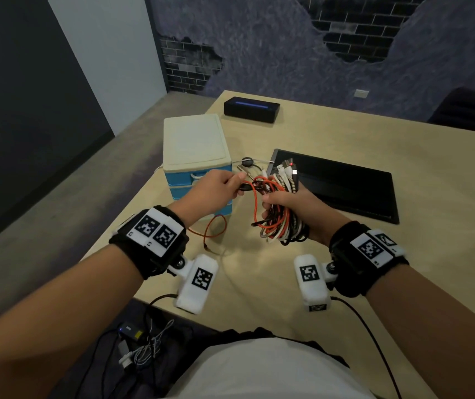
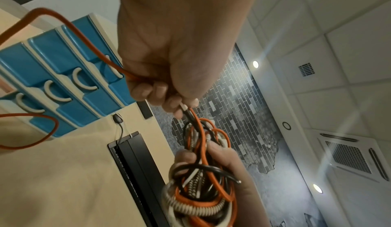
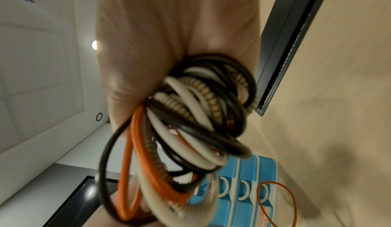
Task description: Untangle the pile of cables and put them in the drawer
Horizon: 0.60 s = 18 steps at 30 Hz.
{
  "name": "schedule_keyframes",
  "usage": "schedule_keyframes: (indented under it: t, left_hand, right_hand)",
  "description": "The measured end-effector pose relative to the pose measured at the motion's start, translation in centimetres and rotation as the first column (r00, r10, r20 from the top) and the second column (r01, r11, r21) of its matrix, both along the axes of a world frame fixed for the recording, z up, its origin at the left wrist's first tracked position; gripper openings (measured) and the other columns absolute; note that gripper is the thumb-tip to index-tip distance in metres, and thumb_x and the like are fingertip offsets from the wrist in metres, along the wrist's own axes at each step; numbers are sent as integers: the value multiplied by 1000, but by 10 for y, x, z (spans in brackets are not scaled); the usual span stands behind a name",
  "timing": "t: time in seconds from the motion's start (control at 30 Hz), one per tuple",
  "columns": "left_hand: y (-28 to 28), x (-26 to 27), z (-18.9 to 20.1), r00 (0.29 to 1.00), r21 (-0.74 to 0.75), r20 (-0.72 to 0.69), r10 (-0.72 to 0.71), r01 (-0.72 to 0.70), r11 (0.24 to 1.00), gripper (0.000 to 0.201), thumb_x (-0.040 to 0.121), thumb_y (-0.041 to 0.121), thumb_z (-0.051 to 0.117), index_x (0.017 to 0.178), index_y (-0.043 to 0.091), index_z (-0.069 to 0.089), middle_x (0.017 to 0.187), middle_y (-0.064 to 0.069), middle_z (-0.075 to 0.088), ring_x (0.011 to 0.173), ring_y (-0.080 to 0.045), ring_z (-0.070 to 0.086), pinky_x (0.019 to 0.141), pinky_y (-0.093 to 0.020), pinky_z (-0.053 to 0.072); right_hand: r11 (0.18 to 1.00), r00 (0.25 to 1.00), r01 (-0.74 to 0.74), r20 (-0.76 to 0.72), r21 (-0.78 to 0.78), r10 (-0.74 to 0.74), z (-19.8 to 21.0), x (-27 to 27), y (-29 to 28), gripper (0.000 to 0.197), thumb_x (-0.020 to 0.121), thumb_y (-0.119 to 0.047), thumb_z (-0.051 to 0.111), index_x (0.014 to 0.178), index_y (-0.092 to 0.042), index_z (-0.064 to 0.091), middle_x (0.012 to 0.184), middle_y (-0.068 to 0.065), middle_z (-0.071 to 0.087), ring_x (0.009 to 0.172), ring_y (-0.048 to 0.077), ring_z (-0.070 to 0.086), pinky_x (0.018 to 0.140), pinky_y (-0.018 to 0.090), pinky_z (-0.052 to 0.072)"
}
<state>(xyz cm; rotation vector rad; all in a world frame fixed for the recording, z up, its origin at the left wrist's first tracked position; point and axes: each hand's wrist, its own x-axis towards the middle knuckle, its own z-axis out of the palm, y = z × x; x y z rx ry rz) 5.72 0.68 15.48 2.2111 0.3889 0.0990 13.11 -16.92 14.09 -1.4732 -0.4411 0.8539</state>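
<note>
My right hand (image 1: 288,205) grips a tangled bundle of cables (image 1: 280,220), orange, black, white and braided, held above the table; their plugs (image 1: 288,168) stick up past the fingers. The same bundle of cables (image 3: 190,130) fills the right wrist view. My left hand (image 1: 216,188) pinches the orange cable (image 2: 196,122) close to its plug end, just left of the bundle. A loop of the orange cable (image 1: 213,228) hangs down onto the table. The blue and white drawer unit (image 1: 196,156) stands behind my left hand, its drawers (image 2: 63,83) all closed.
A black flat tablet-like panel (image 1: 342,185) lies right of the bundle. A black box with a blue light (image 1: 252,108) sits at the table's far edge. A small black round piece with its own cable (image 1: 248,162) lies beside the drawer unit. More cables lie on the floor (image 1: 138,347).
</note>
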Motion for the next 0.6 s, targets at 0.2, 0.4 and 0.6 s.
schedule_keyframes:
  t: [0.2,0.4,0.6]
  left_hand:
    - [-4,0,-5,995,-292,71,65,-42,956,28,99,38,44,82,18,54,66,2,52,50,-10,39,49,-23,35]
    - [-13,3,-10,970,-288,183,161,-104,952,28,92,44,55,94,15,54,69,2,56,53,-9,46,55,-27,39]
    - [-26,-1,-11,969,-188,199,150,-113,976,39,90,44,58,115,21,38,67,5,48,49,-1,42,51,-17,36]
  right_hand:
    - [988,989,148,7,45,-149,-8,7,3,44,86,-7,69,124,0,48,81,9,64,73,23,68,66,35,58]
    - [974,978,208,-8,88,-208,-12,4,11,48,84,-17,74,124,0,53,83,1,69,77,17,71,71,34,57]
    - [960,972,231,-68,157,-223,-9,1,12,39,90,-15,68,126,-5,56,109,18,69,92,26,72,73,39,59]
